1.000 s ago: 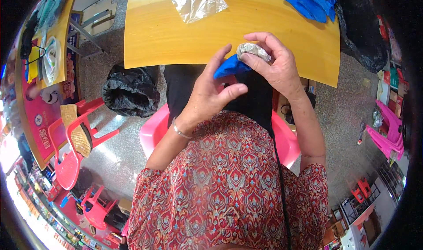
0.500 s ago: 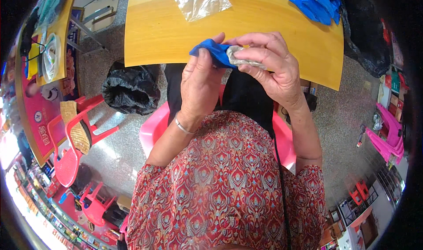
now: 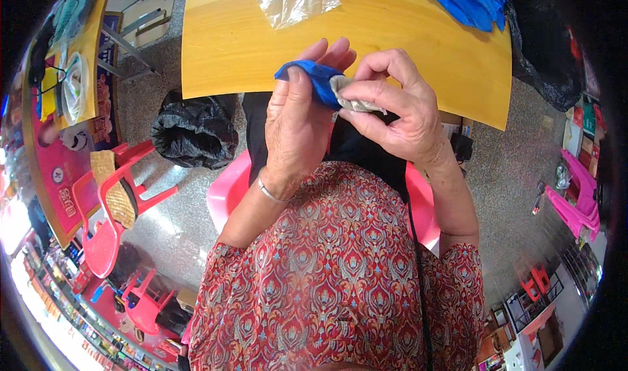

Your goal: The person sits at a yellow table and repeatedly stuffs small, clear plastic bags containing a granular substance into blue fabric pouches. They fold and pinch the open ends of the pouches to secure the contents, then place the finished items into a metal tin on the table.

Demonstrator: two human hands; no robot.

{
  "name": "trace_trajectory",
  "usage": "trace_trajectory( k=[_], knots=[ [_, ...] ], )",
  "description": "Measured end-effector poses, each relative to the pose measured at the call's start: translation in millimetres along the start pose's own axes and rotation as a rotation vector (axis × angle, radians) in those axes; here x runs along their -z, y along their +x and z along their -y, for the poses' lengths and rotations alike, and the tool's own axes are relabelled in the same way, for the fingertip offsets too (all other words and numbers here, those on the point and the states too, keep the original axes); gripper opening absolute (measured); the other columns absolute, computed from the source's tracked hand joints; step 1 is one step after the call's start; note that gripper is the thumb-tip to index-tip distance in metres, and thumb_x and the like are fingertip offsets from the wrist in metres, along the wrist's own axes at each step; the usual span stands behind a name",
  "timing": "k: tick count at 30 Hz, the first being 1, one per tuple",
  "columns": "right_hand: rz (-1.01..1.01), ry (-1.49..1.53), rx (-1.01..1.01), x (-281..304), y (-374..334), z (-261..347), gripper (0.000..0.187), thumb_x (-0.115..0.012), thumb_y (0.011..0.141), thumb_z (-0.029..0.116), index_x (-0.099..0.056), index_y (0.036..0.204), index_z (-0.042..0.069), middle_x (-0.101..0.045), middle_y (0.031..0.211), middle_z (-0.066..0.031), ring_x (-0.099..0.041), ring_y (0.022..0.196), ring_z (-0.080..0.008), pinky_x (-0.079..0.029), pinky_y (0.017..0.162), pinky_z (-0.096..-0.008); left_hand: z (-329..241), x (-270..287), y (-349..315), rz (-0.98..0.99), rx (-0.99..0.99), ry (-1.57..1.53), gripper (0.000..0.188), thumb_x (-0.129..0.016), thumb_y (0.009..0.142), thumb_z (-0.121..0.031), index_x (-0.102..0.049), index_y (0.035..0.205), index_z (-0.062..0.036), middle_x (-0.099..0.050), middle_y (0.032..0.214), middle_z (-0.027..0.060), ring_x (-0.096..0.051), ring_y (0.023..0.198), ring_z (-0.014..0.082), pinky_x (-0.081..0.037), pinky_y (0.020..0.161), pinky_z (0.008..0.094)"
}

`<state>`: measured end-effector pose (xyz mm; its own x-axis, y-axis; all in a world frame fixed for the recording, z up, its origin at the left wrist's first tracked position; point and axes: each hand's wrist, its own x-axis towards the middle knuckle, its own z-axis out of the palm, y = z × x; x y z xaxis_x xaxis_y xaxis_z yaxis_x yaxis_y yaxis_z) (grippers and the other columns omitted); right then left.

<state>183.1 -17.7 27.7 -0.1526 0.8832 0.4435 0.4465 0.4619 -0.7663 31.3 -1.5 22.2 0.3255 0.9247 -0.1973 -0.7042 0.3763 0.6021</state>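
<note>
A small piece of blue fabric (image 3: 314,80), folded into a narrow strip, lies across the palm of my left hand (image 3: 297,103). The left thumb presses it there, while the other fingers stretch up behind it. At its right end is a crumpled whitish, cloth-like piece (image 3: 356,100), which my right hand (image 3: 402,106) pinches between thumb and fingers. The blue and whitish parts touch; whether they are joined, I cannot tell. Both hands are raised over the near edge of the yellow table (image 3: 235,50).
On the table lie a clear plastic bag (image 3: 291,1) and a heap of blue fabric pieces (image 3: 468,1). Black bags stand at the left (image 3: 193,132) and far right (image 3: 543,50). A red chair (image 3: 104,240) is to the left, with pink plastic furniture (image 3: 575,198) on the right.
The fingers of my left hand have stretched out further behind the blue fabric. My right hand has shifted its pinch on the whitish piece, which now slants downward to the right.
</note>
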Motion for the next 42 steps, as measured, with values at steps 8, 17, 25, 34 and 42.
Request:
trace_trajectory(
  k=[8,17,25,34,42],
  knots=[
    [-0.011,-0.092,-0.008,6,-1,4,0.031,-0.079,0.063,0.018,-0.065,0.090,0.011,-0.055,0.088,-0.0036,-0.054,0.083,-0.0236,-0.041,0.075,-0.0358,7,0,-1,0.131,-0.094,0.103,0.047,-0.041,0.099,-0.035,-0.045,0.132,-0.0016,-0.046,0.136,0.0174,-0.044,0.125,0.0288,-0.035,0.106,0.0423],
    [-0.089,-0.146,0.019,2,-2,3,0.035,-0.079,0.064,0.026,-0.064,0.092,0.014,-0.055,0.088,-0.0011,-0.052,0.081,-0.0231,-0.038,0.073,-0.0353,7,-7,1,0.090,0.035,-0.027,0.057,-0.041,0.097,-0.043,-0.035,0.138,-0.0040,-0.042,0.138,0.0183,-0.041,0.127,0.0309,-0.033,0.107,0.0449],
    [-0.013,-0.148,0.071,2,-4,2,0.029,-0.077,0.066,0.021,-0.067,0.093,0.015,-0.052,0.088,-0.0014,-0.051,0.082,-0.0224,-0.038,0.072,-0.0358,5,-8,1,0.073,0.036,-0.032,0.058,-0.040,0.097,-0.044,-0.033,0.138,-0.0036,-0.042,0.137,0.0182,-0.043,0.125,0.0317,-0.034,0.107,0.0450],
    [-0.007,-0.165,-0.036,5,-6,7,0.031,-0.071,0.076,0.020,-0.066,0.105,0.010,-0.052,0.093,-0.0057,-0.051,0.089,-0.0237,-0.040,0.078,-0.0364,9,-12,-2,0.102,0.028,0.049,0.056,-0.044,0.099,-0.032,-0.024,0.141,-0.0003,-0.032,0.145,0.0177,-0.038,0.130,0.0293,-0.030,0.109,0.0420],
    [0.110,0.259,-0.186,20,-11,-1,0.031,-0.064,0.080,0.002,-0.063,0.111,0.000,-0.060,0.100,-0.0097,-0.057,0.097,-0.0242,-0.044,0.086,-0.0324,8,2,-8,0.159,0.135,0.193,0.060,-0.057,0.092,-0.011,-0.025,0.141,0.0024,-0.031,0.146,0.0179,-0.033,0.135,0.0240,-0.025,0.112,0.0366]
  ],
)
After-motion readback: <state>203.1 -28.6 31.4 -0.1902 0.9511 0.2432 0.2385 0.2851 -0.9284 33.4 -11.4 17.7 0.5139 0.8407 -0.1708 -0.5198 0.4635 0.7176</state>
